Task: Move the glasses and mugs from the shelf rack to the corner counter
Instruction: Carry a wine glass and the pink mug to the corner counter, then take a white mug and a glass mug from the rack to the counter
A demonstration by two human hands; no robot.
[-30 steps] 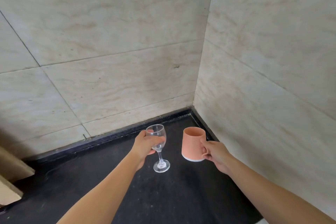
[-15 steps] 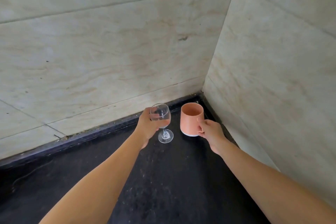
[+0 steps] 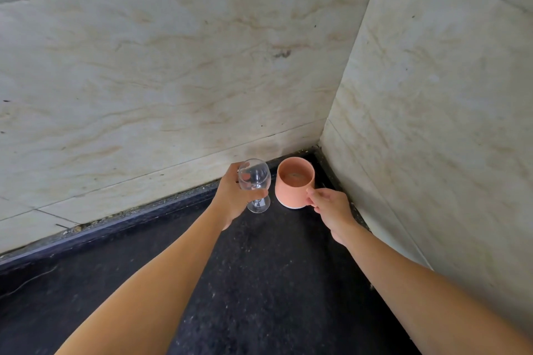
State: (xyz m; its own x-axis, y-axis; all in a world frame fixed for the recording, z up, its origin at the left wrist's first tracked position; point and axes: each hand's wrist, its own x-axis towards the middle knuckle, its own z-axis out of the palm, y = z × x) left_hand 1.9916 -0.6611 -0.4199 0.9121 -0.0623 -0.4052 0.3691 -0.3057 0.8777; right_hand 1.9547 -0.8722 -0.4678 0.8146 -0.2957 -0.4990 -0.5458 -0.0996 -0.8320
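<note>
Black corner counter (image 3: 259, 282): left hand (image 3: 235, 196) grips wine glass (image 3: 255, 181), right hand (image 3: 331, 207) mug (image 3: 294, 181).

Left hand (image 3: 234, 199) gripping wine glass (image 3: 254, 179), right hand (image 3: 331, 207) gripping pink mug (image 3: 292, 186), mid-frame on black counter (image 3: 259, 282) by tiled corner.

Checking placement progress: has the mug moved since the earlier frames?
Yes. The orange mug has gone toward the wall corner, now almost in it.

Two cream marble-look tiled walls (image 3: 161, 72) meet in a corner above a speckled black tabletop (image 3: 259, 282), under soft, even light.
</note>
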